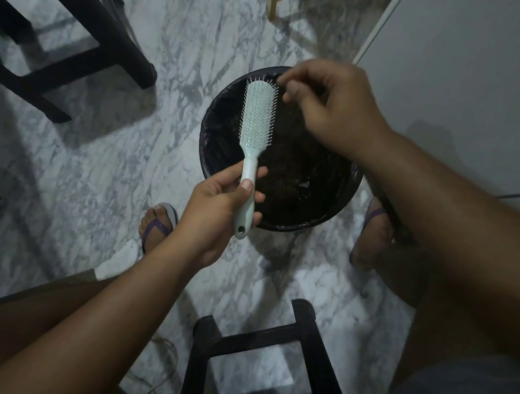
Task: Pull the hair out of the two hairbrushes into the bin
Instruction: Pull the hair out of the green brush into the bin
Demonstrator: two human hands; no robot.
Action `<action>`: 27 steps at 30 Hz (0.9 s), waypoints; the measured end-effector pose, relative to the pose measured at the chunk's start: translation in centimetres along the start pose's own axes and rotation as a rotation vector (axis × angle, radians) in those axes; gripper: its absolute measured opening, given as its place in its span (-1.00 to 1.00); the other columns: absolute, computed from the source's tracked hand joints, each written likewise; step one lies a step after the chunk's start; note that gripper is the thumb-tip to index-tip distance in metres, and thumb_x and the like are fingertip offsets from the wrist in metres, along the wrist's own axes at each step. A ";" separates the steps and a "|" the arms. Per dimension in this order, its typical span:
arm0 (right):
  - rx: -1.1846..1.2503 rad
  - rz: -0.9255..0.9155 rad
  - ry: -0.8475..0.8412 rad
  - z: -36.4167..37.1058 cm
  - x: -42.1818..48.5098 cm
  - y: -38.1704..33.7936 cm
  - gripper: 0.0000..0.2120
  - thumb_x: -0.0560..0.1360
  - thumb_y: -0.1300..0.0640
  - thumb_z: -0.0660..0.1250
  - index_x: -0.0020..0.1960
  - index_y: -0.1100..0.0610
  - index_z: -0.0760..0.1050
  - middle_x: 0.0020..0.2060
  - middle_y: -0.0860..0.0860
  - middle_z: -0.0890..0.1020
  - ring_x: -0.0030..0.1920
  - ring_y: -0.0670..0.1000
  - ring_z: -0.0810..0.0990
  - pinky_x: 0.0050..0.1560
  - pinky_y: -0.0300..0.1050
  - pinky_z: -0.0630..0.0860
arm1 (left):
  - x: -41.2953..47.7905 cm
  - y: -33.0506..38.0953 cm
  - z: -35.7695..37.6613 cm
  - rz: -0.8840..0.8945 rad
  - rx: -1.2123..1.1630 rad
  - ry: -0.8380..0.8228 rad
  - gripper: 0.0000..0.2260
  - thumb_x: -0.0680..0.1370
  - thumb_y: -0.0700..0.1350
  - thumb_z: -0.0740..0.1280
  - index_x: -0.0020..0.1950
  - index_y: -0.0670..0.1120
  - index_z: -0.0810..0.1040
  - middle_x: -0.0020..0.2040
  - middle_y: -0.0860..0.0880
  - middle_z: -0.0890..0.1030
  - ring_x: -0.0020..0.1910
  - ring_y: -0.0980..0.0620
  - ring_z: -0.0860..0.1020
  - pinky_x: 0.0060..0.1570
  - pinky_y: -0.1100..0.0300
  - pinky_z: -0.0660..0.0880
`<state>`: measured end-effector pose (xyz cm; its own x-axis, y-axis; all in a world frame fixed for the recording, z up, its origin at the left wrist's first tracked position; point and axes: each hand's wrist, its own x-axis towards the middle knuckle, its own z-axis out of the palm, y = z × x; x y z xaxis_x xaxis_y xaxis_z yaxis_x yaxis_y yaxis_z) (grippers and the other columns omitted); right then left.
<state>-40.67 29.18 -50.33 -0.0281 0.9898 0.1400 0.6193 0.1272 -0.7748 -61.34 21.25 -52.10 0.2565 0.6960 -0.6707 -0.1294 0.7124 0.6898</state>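
Observation:
A pale mint hairbrush (pixel 255 122) is held over the round black bin (pixel 215 132) on the marble floor, bristles facing up. My left hand (pixel 220 211) grips its handle. My right hand (pixel 329 107) hovers just right of the brush head, thumb and fingers pinched together near the bristle tips; whether hair is between them is too blurred to tell. The bin has a black liner and dark contents. Only one brush is in view.
A dark wooden stool (pixel 256 349) stands close in front of me at the bottom. Dark chair legs (pixel 70 56) are at the upper left. A white wall (pixel 458 78) is at the right. My feet in purple sandals (pixel 158 226) flank the bin.

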 end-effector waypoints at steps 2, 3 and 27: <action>-0.081 -0.077 -0.130 0.8 -0.9 -0.5 -0.86 0.52 0.08 0.38 0.01 0.07 0.67 -0.16 -0.08 0.69 -0.14 -0.14 0.64 -0.05 -0.06 0.60 | 0.1 0.1 -0.1 0.012 -0.007 -0.009 -0.69 0.68 -0.24 0.22 0.40 -0.11 0.54 0.27 0.03 0.67 -0.14 0.12 0.59 -0.19 0.13 0.58; -0.120 -0.094 -0.181 1.3 -1.3 -0.7 -0.86 0.50 0.02 0.39 -0.02 0.03 0.67 -0.16 -0.09 0.67 -0.14 -0.12 0.62 -0.07 -0.03 0.59 | 0.1 0.1 0.0 0.016 -0.006 -0.017 -0.69 0.68 -0.23 0.22 0.42 -0.10 0.52 0.28 0.02 0.67 -0.14 0.13 0.59 -0.19 0.13 0.58; -0.008 0.155 0.003 0.0 0.2 -1.1 -0.83 0.57 0.10 0.34 -0.04 0.16 0.66 -0.27 -0.08 0.64 -0.25 -0.14 0.59 -0.10 -0.15 0.58 | 0.3 0.8 -0.2 -0.137 -0.149 -0.153 -0.66 0.66 -0.31 0.21 0.41 -0.11 0.53 0.27 -0.01 0.67 0.23 0.02 0.65 -0.08 0.12 0.67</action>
<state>-41.38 29.24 -49.43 0.0709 0.9973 0.0207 0.6226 -0.0281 -0.7820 -61.56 22.05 -51.75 0.4219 0.5782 -0.6983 -0.2199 0.8125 0.5399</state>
